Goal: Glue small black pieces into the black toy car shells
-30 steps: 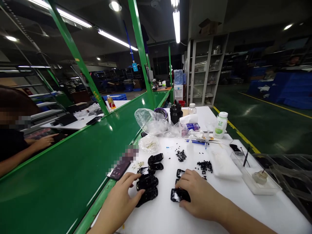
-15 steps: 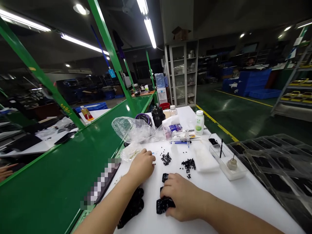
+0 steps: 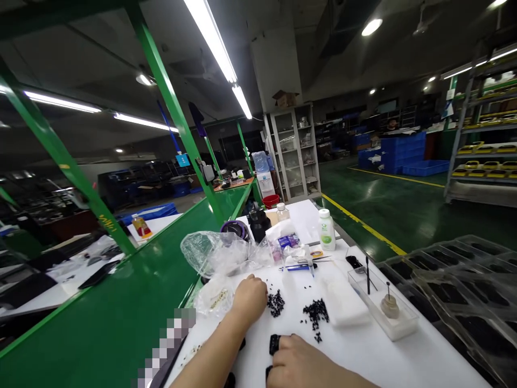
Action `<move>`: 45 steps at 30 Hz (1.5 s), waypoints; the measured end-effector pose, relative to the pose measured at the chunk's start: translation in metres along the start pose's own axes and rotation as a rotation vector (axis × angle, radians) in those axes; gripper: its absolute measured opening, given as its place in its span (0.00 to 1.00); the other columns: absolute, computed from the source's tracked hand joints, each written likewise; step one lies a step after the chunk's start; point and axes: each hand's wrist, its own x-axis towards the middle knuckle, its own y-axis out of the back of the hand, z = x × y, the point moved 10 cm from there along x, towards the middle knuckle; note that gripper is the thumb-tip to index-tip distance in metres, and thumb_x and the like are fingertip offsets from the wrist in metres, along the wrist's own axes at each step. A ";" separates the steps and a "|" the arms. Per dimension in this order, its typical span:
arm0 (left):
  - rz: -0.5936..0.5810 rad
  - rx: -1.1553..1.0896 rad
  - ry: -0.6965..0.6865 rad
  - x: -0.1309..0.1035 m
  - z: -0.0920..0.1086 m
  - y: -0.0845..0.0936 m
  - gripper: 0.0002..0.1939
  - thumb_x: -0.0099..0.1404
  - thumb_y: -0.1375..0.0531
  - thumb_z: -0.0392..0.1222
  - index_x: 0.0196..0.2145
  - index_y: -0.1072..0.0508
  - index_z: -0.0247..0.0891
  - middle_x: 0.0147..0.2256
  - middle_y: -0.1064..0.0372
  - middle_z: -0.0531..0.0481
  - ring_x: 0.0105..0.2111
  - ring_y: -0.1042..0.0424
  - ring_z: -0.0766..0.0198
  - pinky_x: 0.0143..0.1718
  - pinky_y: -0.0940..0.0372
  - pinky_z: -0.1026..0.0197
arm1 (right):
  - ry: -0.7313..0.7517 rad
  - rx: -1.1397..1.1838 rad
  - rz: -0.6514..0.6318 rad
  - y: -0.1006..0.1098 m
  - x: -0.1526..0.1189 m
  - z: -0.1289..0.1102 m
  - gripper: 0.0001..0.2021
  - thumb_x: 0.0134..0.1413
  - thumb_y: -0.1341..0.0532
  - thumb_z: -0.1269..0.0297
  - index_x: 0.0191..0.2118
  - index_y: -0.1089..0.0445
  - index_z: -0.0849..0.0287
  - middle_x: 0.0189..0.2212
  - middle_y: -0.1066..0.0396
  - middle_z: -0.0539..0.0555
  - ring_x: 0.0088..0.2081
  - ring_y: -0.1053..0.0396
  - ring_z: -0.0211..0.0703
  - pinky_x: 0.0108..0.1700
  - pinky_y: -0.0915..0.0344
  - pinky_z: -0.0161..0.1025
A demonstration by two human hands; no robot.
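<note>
My left hand (image 3: 251, 300) rests on the white table beside a pile of small black pieces (image 3: 276, 303), its fingers curled down and their tips hidden. Low in the view, my right hand (image 3: 297, 364) lies over dark glossy parts, fingers bent against them. One black part (image 3: 274, 344) shows just beyond its fingertips. A second pile of small black pieces (image 3: 316, 312) lies farther right, next to a folded white cloth (image 3: 345, 299). Whether either hand grips a piece is hidden.
Clear plastic bags (image 3: 218, 253) lie at the back left, near a black bottle (image 3: 258, 223). A white bottle (image 3: 326, 231) and a blue pen (image 3: 297, 267) are behind the piles. A clear tray (image 3: 399, 323) holds a small jar at right.
The camera view has tilted up, so the table sits lower in the picture. My left hand has moved right, closer to the nearer pile. My right hand stays over the glossy parts.
</note>
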 end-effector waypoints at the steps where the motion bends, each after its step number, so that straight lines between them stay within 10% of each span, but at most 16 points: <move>1: -0.001 0.003 0.011 -0.002 -0.001 0.000 0.11 0.69 0.41 0.46 0.40 0.26 0.35 0.42 0.27 0.46 0.44 0.28 0.59 0.48 0.32 0.50 | -0.004 -0.001 -0.009 -0.003 0.002 0.002 0.10 0.59 0.36 0.51 0.37 0.25 0.51 0.30 0.27 0.49 0.35 0.37 0.45 0.32 0.48 0.40; 14: -0.010 -0.114 0.016 -0.043 -0.024 0.003 0.11 0.68 0.41 0.47 0.40 0.27 0.35 0.41 0.28 0.47 0.43 0.28 0.59 0.46 0.32 0.50 | -0.057 0.114 -0.074 -0.001 0.002 -0.004 0.04 0.58 0.36 0.65 0.37 0.23 0.55 0.34 0.23 0.50 0.38 0.31 0.44 0.45 0.39 0.40; 23: 0.005 -0.245 0.001 -0.022 -0.024 0.004 0.12 0.70 0.42 0.46 0.45 0.27 0.35 0.44 0.28 0.46 0.42 0.27 0.60 0.46 0.31 0.51 | -0.174 0.292 0.020 0.049 -0.026 -0.016 0.16 0.44 0.30 0.60 0.41 0.26 0.56 0.38 0.27 0.53 0.45 0.36 0.50 0.49 0.40 0.41; 28: 0.038 -0.255 0.039 -0.019 -0.055 0.017 0.13 0.70 0.43 0.47 0.45 0.27 0.37 0.46 0.29 0.45 0.46 0.29 0.58 0.50 0.34 0.48 | -0.145 0.260 -0.014 0.053 -0.026 -0.021 0.15 0.47 0.33 0.60 0.43 0.26 0.58 0.37 0.27 0.54 0.45 0.36 0.50 0.49 0.40 0.42; 45: -0.162 -0.129 0.250 -0.046 -0.148 -0.025 0.15 0.69 0.41 0.46 0.50 0.30 0.36 0.49 0.31 0.44 0.45 0.28 0.58 0.46 0.30 0.49 | -0.246 0.344 -0.060 0.056 -0.026 -0.019 0.13 0.47 0.34 0.64 0.41 0.26 0.58 0.40 0.28 0.55 0.47 0.37 0.50 0.50 0.39 0.42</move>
